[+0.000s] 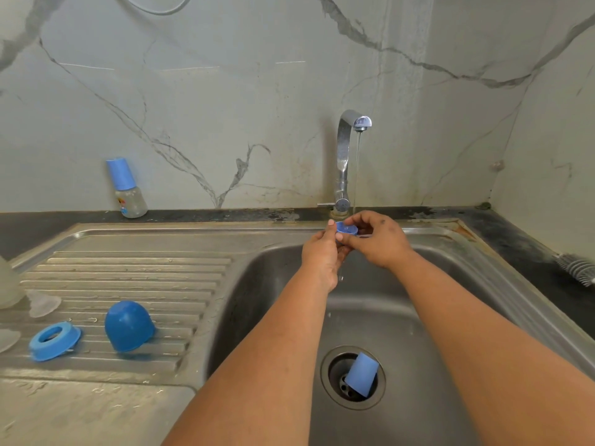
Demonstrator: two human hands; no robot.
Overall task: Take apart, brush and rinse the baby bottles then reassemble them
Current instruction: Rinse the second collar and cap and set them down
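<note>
Two hands are up at the back of the sink basin (418,317), right under the tap (346,156), and both have hold of one small blue ring (346,229). The left hand (322,255) has its fingers curled around the ring's left side, with a fingertip poking up at the rim. The right hand (378,239) pinches the right side from above. A thin stream of water (356,169) runs from the spout down onto the ring and hands, and drips fall off below them into the basin.

Down in the basin there's a light blue cap (362,373) lying tipped over in the drain hole (352,378), its open end toward the strainer holes. Can't see standing water in there, just a wet bottom.

On the ribbed draining board (145,272) to the left: a dark blue dome cap (128,325) sitting mouth down, a blue screw ring (54,340) beside it lying slightly tilted, and a clear teat (43,303) a bit further back. Two more clear pieces sit at the very left edge, cut off by the frame, so I can't tell what they are.

One assembled baby bottle (126,188) stands upright on the dark counter against the marble wall (225,91), light blue cap on; I can't tell whether anything's inside. A bottle brush (576,268) lies on the counter to the right of the sink, well apart from the hands.
</note>
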